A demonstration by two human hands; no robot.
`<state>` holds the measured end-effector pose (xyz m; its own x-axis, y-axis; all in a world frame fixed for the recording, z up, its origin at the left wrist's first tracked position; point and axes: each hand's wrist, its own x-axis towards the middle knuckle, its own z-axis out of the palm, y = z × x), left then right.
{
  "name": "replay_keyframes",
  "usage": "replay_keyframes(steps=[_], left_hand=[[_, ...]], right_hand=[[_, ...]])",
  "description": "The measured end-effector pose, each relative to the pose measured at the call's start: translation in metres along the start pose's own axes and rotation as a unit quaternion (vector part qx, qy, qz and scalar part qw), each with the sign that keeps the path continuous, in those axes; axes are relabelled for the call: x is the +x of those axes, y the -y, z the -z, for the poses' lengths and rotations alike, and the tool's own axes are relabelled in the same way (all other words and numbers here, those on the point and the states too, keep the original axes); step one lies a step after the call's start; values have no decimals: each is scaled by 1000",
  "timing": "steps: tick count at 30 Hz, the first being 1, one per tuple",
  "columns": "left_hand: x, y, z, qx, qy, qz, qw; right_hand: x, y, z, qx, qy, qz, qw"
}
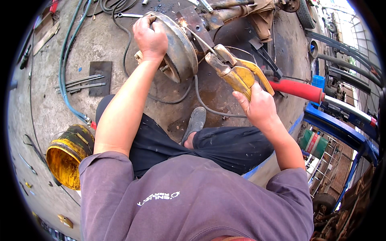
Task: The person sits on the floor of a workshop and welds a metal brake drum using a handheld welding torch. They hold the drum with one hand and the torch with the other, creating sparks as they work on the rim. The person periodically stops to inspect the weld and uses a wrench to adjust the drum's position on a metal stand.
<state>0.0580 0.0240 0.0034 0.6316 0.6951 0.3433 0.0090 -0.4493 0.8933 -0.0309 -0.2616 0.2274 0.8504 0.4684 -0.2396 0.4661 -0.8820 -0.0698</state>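
Observation:
A rusty brake drum (173,44) stands on its edge at the end of an axle (229,16). My left hand (150,38) is closed over its upper left rim, with the fingers curled. My right hand (258,105) grips a yellow welding electrode holder (240,79). From the holder's worn jaws a thin welding rod (203,42) runs up and left. A small bright glow shows at the rod's far tip, against a dark steel plate (193,24) beside the drum. Whether the tip touches the plate I cannot tell.
Several loose welding rods (82,83) lie across a dark flat plate (100,68) on the floor. Blue hoses (64,68) and a black cable (173,101) trail nearby. A yellow-stained bucket (68,156) lies tipped at left. A red-sleeved jack handle (297,89) juts out at right.

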Motion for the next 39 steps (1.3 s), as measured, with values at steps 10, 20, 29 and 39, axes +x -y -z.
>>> replay_keyframes(steps=[10, 20, 29, 39], left_hand=[[0, 2, 3, 12, 17, 9, 1000], [0, -1, 1, -13, -3, -5, 1000], [1, -3, 2, -3, 2, -2, 1000], [1, -2, 1, -6, 1, -10, 1000]], right_hand=[[-2, -10, -8, 101, -49, 22, 993], [-10, -14, -1, 136, -76, 19, 988], [-9, -18, -11, 103, -50, 16, 993], [-5, -23, -20, 80, -43, 19, 996]])
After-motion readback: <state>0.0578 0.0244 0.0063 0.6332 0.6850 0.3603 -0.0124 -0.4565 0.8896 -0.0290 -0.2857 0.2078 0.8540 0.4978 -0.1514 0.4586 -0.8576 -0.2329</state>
